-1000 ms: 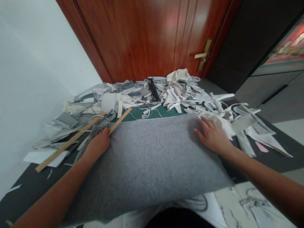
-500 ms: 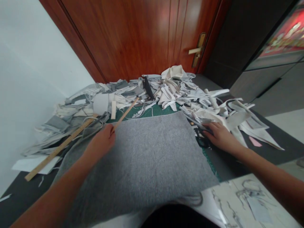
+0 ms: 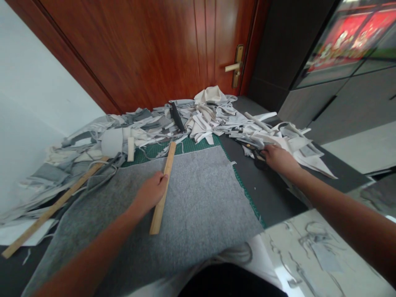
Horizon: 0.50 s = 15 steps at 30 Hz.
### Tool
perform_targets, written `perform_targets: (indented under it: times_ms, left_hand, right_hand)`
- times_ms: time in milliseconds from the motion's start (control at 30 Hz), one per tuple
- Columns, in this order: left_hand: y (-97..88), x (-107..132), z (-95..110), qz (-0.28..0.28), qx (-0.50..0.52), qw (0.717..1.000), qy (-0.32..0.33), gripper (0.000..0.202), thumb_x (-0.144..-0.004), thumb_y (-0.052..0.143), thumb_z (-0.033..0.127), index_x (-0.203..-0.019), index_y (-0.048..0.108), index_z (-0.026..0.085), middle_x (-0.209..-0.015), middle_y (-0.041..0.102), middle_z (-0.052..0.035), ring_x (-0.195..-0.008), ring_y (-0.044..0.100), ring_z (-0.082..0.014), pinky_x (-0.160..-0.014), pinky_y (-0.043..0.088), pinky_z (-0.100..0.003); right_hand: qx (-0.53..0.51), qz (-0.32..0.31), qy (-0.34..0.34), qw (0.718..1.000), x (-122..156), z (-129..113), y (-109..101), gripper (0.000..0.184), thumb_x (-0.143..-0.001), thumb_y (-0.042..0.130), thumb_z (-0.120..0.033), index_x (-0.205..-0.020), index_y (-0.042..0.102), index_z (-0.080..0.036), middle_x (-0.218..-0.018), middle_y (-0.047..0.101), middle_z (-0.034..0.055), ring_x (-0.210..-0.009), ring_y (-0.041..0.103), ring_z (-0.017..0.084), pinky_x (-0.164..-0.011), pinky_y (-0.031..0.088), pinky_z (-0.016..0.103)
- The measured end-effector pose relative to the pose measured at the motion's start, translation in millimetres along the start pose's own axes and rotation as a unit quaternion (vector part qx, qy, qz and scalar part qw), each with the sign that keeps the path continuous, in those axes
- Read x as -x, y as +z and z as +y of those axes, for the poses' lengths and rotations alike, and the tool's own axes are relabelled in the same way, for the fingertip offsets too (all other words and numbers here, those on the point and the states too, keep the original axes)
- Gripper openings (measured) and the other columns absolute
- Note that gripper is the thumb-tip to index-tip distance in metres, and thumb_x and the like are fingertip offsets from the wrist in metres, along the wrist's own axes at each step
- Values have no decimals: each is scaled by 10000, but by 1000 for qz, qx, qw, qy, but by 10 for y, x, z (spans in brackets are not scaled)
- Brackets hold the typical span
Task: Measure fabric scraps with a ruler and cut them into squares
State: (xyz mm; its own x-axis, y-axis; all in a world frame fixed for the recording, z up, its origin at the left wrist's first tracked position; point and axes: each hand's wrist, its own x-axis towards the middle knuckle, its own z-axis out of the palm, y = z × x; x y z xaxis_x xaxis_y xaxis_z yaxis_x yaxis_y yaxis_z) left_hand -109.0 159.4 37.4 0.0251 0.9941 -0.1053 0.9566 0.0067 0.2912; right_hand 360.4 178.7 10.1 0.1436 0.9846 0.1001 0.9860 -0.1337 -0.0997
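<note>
My left hand (image 3: 151, 190) is closed around the middle of a wooden ruler (image 3: 161, 208), which slants over a grey felt-like cloth (image 3: 198, 206). The cloth covers most of a green cutting mat (image 3: 198, 145). To the right of the mat, my right hand (image 3: 280, 159) is closed at the dark handles of a pair of scissors (image 3: 259, 156); the fingers partly hide the grip. Pale fabric scraps (image 3: 298, 144) lie against that hand.
A heap of fabric scraps (image 3: 204, 119) runs along the table's back, below a wooden door (image 3: 148, 53). A longer wooden strip (image 3: 55, 208) lies at the left beside the cloth. A patterned pale surface (image 3: 309, 247) borders the dark table (image 3: 278, 202) at front right.
My left hand has brought the ruler to the right over the cloth and turned its flat face up. My right hand, the scissors and nearby scraps have shifted away from the mat. The view has swung right.
</note>
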Motion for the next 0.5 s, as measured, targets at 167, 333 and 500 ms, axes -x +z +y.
perform_targets:
  times_ms: [167,333,500]
  left_hand:
    - [161,58,-128,89,-111,989,51,317,-968,403,365,-845,631,182,-1057,663,-135,-1066,608,-315,-946,470,-439]
    - [232,104,-194,128,-117,982,69,498,-1024,331,369,-1446,536,201,-1458,567,-149,-1306,539,-354,-1050,438,-548]
    - [259,12,-282,92,-123,982,112,546,-1067,212,321,-1551,460,267,-1629,430,-65,-1510,386,-279,-1214,314,-530]
  right_hand:
    - [18,59,3,998,101,-181,-153,384,-990,431,-259,-1243,644,-63,-1245,643,264,-1146,605,381,-897,497,464]
    - [-71,98,-235,964,490,-875,-152,473,-1021,435,-366,-1393,596,-121,-1440,568,207,-1280,547,352,-1072,453,526]
    - [-110,-37,-356,927,510,-1585,172,692,-1032,405,-575,-1564,449,-135,-1653,343,184,-1519,349,328,-1239,295,499]
